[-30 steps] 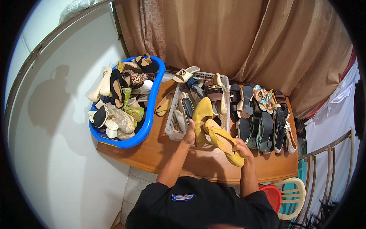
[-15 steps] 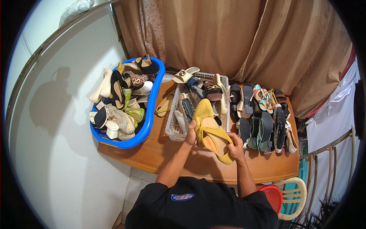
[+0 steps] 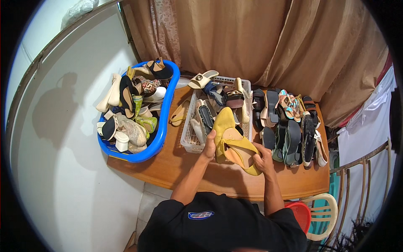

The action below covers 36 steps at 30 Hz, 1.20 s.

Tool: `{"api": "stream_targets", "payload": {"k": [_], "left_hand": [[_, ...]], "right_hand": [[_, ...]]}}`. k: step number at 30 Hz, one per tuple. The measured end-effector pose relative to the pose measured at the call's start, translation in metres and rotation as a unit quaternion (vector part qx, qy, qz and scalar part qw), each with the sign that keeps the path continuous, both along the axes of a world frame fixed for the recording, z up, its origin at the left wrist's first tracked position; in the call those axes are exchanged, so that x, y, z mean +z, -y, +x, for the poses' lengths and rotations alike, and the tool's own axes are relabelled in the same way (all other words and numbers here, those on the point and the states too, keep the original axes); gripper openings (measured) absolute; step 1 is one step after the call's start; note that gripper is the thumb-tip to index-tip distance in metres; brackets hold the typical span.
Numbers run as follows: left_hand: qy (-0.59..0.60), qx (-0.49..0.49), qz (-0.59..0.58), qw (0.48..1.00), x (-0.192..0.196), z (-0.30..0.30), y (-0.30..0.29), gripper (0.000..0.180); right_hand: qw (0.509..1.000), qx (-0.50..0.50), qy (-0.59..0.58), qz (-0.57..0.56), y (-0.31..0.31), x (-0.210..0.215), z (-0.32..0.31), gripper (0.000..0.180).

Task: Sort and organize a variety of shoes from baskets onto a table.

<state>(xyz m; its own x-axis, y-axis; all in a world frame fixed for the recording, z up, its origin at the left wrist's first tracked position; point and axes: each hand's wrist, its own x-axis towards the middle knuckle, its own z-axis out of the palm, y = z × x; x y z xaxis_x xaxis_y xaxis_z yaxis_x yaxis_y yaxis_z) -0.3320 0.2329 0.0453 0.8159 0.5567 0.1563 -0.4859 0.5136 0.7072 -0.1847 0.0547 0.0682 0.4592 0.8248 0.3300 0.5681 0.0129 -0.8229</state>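
Note:
A pair of mustard-yellow slip-on shoes (image 3: 224, 121) is held up over the front of the table, one overlapping the other. My left hand (image 3: 209, 147) is closed round the side of the shoe whose toe points away from me. On the right, my right hand (image 3: 263, 158) grips the edge of the overlapping yellow shoe, whose pale insole faces up. Behind them stands a white plastic basket (image 3: 194, 148) of assorted shoes and sandals, partly hidden by the pair. A single yellow flat (image 3: 179, 113) lies on the table left of the basket.
A blue plastic tub (image 3: 164, 138) heaped with shoes stands on the left of the wooden table (image 3: 176, 168). Rows of sandals and shoes (image 3: 289, 138) line its right side. A brown curtain (image 3: 226, 38) hangs behind. A red container (image 3: 299, 215) and a cream chair (image 3: 329, 210) are at lower right.
My right hand has moved slightly up and right, and the near end of the overlapping yellow shoe has risen a little. My left hand keeps its hold.

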Motion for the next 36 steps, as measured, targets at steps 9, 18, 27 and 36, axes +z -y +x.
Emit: {"api": "stream_targets", "payload": {"k": [9, 18, 27, 36], "left_hand": [[0.010, -0.014, -0.048, 0.999, -0.004, -0.001, 0.002, 0.072], [-0.079, 0.010, -0.019, 0.997, 0.001, -0.002, 0.004, 0.072], [-0.086, 0.081, -0.093, 0.989, -0.007, 0.003, 0.018, 0.077], [-0.082, 0.024, -0.082, 0.993, -0.011, 0.009, 0.023, 0.076]], "right_hand": [[0.977, 0.018, -0.212, 0.029, -0.005, -0.047, -0.020, 0.039], [0.923, 0.046, -0.381, -0.009, -0.006, -0.062, -0.021, 0.035], [0.997, -0.077, 0.003, 0.007, -0.008, -0.039, -0.044, 0.039], [0.934, -0.010, -0.356, 0.018, 0.001, -0.057, -0.043, 0.027]]}}
